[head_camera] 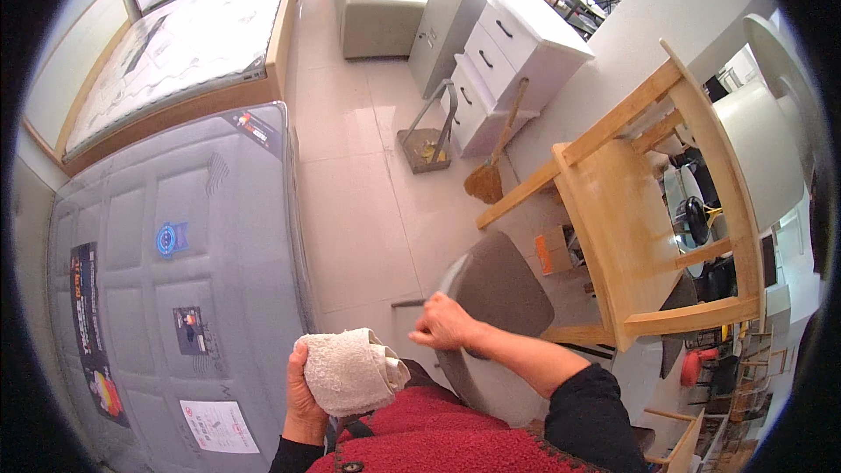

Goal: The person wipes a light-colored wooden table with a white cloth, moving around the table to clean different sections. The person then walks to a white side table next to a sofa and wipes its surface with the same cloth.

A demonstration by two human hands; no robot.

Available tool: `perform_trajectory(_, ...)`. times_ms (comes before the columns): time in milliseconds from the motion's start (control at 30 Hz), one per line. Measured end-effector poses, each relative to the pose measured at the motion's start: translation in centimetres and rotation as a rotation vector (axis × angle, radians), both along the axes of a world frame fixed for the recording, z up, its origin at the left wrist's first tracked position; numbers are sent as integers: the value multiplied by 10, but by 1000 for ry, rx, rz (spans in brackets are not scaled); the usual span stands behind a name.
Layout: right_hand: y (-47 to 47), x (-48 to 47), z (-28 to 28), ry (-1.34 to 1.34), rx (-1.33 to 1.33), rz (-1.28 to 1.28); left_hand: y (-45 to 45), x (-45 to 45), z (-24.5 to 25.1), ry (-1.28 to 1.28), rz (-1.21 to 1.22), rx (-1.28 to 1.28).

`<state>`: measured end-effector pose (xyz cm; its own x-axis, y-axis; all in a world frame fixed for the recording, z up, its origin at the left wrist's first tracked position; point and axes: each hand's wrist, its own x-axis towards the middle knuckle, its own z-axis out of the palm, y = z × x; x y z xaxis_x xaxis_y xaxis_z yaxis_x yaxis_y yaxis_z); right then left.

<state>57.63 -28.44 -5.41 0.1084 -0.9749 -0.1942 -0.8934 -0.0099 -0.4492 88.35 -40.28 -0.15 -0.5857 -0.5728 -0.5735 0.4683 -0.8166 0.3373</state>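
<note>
My left hand [307,394] holds a folded cream terry towel [348,371] from its left side, in front of the red fleece garment [433,433] I wear. To the right, my right hand [449,323] has its fingers curled in, over the left edge of a grey-brown chair [502,286]. Whether the fingers grip the chair's edge or only pass in front of it, I cannot tell. Part of the chair is hidden behind my forearm.
Left lies a grey plastic-wrapped mattress [243,210], with a bed [197,33] beyond. Ahead are a long-handled dustpan [426,151], a broom [486,180], white drawers [489,56], a grey cabinet [447,20] and a sofa [381,20]. A wooden chair [621,210] is tipped over at right.
</note>
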Motion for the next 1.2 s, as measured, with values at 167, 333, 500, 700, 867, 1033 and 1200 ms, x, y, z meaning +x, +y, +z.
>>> perform_trajectory(167,56,28,10,-49,134,26,-30,-6,17,-30,-42,-80)
perform_trajectory(333,66,29,19,-681,482,-567,-73,-39,34,-162,2,-283)
perform_trajectory(500,3,-7,36,-721,263,-907,-125,-106,34,-522,-86,-587)
perform_trajectory(700,-140,-55,45,-1236,-137,-936,-183,-211,22,-406,-276,-580)
perform_trajectory(867,-217,-87,36,-1937,114,-1104,-230,-266,5,-316,-350,-364)
perform_trajectory(1033,-249,-100,33,-2277,130,-1005,-274,-293,-13,-255,-370,-111)
perform_trajectory(1200,-294,-133,37,-2249,196,-942,-333,-332,-29,-123,-316,78)
